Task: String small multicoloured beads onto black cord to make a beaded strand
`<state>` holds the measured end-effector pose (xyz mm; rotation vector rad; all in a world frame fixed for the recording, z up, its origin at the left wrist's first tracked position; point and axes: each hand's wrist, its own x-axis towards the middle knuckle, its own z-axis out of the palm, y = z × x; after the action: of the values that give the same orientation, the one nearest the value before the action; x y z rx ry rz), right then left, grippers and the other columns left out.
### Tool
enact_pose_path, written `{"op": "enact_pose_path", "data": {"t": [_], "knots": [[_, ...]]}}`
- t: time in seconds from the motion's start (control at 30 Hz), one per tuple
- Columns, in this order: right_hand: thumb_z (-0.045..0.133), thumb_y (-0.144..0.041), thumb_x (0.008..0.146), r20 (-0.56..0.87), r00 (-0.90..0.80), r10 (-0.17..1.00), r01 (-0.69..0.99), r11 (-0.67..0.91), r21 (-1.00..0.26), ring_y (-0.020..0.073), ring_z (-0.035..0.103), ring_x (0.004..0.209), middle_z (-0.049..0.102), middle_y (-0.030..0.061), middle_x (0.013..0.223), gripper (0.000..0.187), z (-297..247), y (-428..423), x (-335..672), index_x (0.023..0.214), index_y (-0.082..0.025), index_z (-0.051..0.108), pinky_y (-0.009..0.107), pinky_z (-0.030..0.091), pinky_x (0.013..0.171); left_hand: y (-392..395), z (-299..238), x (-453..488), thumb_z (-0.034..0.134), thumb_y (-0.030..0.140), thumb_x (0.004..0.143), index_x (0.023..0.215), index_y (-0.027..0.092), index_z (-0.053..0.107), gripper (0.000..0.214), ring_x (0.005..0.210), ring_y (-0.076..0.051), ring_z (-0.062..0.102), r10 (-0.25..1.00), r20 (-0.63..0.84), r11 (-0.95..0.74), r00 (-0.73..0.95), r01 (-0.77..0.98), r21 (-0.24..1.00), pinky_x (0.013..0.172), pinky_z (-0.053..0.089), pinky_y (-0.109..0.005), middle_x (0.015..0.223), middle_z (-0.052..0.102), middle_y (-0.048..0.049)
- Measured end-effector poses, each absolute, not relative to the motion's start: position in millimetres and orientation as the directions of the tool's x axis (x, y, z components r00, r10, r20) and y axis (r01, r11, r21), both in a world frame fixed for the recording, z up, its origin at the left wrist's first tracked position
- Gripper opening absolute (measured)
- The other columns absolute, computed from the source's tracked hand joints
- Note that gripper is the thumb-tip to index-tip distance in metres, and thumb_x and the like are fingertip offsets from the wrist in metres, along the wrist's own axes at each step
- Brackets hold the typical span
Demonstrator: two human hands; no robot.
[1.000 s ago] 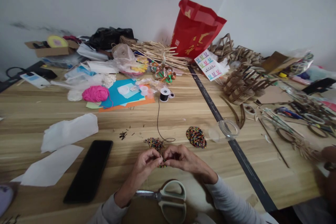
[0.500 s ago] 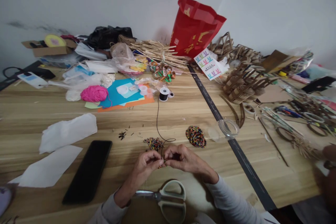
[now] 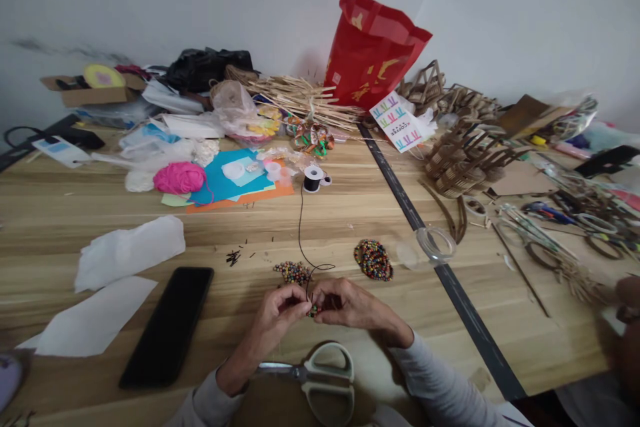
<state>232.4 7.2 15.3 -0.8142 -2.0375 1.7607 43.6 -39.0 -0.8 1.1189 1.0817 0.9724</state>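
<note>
My left hand (image 3: 278, 315) and my right hand (image 3: 350, 305) meet near the table's front edge, fingers pinched together over a short string of coloured beads (image 3: 314, 311) on a black cord (image 3: 301, 227). The cord runs back to a black spool (image 3: 313, 179). A small heap of loose beads (image 3: 293, 271) lies just beyond my left hand, and a larger heap of beads (image 3: 373, 259) lies beyond my right hand. Scissors (image 3: 320, 373) with pale handles lie below my wrists.
A black phone (image 3: 169, 325) and white papers (image 3: 129, 251) lie at the left. A clear lid (image 3: 435, 244) sits right of the beads. Pink yarn (image 3: 179, 178), coloured paper, a red bag (image 3: 371, 50) and woven strips crowd the back. Another person's hand (image 3: 627, 300) shows at the right edge.
My hands stay together at the same spot; fingers shifted slightly and a few beads now show between them. The cord loop moved a little.
</note>
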Motion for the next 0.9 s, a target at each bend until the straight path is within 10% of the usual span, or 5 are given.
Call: {"op": "enact_pose_path", "data": {"t": [0.9], "knots": [[0.071,-0.053,0.073,-0.150,-0.819,0.554,0.059,-0.179,-0.982,0.0098,0.051,0.067,0.056,-0.0003,0.073,0.041,2.8,5.4,223.3,0.076,-0.013,0.061,0.022,0.042,0.063,-38.0,-2.6,45.2,0.074,0.031,0.066,0.061,0.016,0.060,0.021,0.056,-0.014,0.056,0.974,-0.220,0.224,0.047,-0.175,0.959,0.057,0.046,-0.025,0.059,0.061,0.0001]]}}
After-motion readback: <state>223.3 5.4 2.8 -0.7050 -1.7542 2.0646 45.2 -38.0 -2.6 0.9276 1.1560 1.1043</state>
